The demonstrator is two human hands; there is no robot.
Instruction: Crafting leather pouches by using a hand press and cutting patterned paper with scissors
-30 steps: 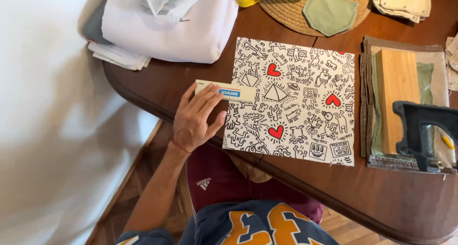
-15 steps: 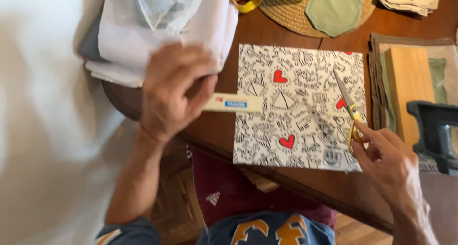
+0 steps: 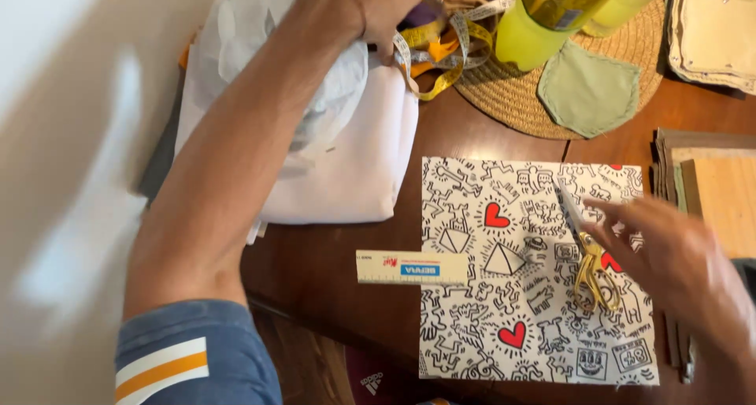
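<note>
Gold scissors [image 3: 592,257], stiff and sharp, lie on patterned cloth [image 3: 504,310]; handles at 6 o'clock are touched by the spread right hand [image 3: 677,251]. Left hand's [image 3: 394,3] grip cannot be told.

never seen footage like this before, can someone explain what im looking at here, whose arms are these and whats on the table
There is no machine here. The picture comes from a camera worn on a person's head, looking down, so both arms are that person's own.

The left hand reaches far across to the top of the picture, near a yellow tape measure; what it grips, if anything, is cut off. The right hand hovers, fingers spread, beside gold scissors, and does not seem to hold them.

The scissors lie on a square of doodle-print fabric with red hearts, on a dark wooden table. A short ruler lies across the fabric's left edge. Behind are white folded cloth, a straw mat with a green patch, and a yellow-green bottle.
</note>
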